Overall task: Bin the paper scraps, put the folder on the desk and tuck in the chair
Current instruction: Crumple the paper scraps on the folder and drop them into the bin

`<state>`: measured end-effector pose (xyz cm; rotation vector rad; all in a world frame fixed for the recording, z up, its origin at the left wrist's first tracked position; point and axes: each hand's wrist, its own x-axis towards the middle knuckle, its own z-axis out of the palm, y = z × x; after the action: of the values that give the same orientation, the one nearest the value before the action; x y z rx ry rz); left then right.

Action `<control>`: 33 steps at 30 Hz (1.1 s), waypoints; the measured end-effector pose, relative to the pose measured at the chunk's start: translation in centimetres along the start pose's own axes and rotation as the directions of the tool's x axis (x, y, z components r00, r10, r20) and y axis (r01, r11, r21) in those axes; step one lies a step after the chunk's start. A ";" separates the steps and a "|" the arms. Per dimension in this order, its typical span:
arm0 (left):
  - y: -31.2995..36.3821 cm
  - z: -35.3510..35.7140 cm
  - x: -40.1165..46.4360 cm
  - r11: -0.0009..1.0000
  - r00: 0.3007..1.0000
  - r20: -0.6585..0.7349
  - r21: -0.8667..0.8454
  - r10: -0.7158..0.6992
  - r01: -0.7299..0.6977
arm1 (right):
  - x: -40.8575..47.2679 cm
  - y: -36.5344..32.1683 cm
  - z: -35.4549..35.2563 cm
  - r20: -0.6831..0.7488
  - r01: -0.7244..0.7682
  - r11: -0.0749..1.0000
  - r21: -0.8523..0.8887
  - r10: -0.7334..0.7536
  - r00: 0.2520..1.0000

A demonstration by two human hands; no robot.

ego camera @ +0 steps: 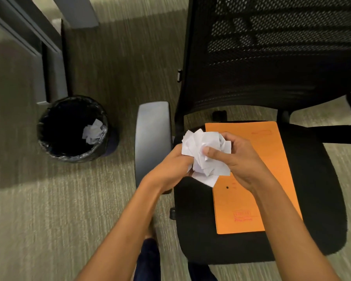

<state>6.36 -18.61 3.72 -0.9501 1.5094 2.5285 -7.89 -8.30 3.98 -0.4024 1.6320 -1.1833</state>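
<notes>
both hands meet over the left edge of the chair seat (201,230), centre of frame. left hand (175,165) cups a wad of crumpled white paper scraps (205,157) from below-left; right hand (237,159) closes on it from the right, thumb pressed across the front. fingers of both curled around the wad, neither slack.

key relation: waste bin (72,128) sits on the carpet at left-centre of frame, well apart from the wad and beyond the grey armrest (152,138), which lies between the two. the bin is on the left hand's side, so that hand looks the nearer carrier; the move would have to clear the armrest. mouth of the bin open, black liner, one crumpled paper (93,131) already inside near its right wall.

orange folder (251,179) lies flat on the seat, long axis running top to bottom of frame, partly under the right hand. not yet on any desk; chair not tucked.
</notes>
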 end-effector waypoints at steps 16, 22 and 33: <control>0.2 -4.8 -4.5 0.981 0.966 -0.227 -0.115 0.125 -0.153 | 0.1 -2.5 5.9 -0.005 0.060 0.998 0.016 -0.060 0.998; 1.3 -9.9 -7.1 0.958 0.926 -0.307 -0.114 0.219 -0.264 | 1.4 -4.5 11.6 0.188 -0.067 0.983 0.171 0.035 0.982; 2.4 -25.7 -12.4 0.918 0.688 -0.725 -0.253 0.030 -0.306 | 7.5 -6.7 27.6 0.393 -0.333 0.821 0.463 0.146 0.908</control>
<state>27.90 -37.48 3.50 -2.1523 1.2944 2.7775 11.08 -30.66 6.13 -0.0355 0.9691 -1.2231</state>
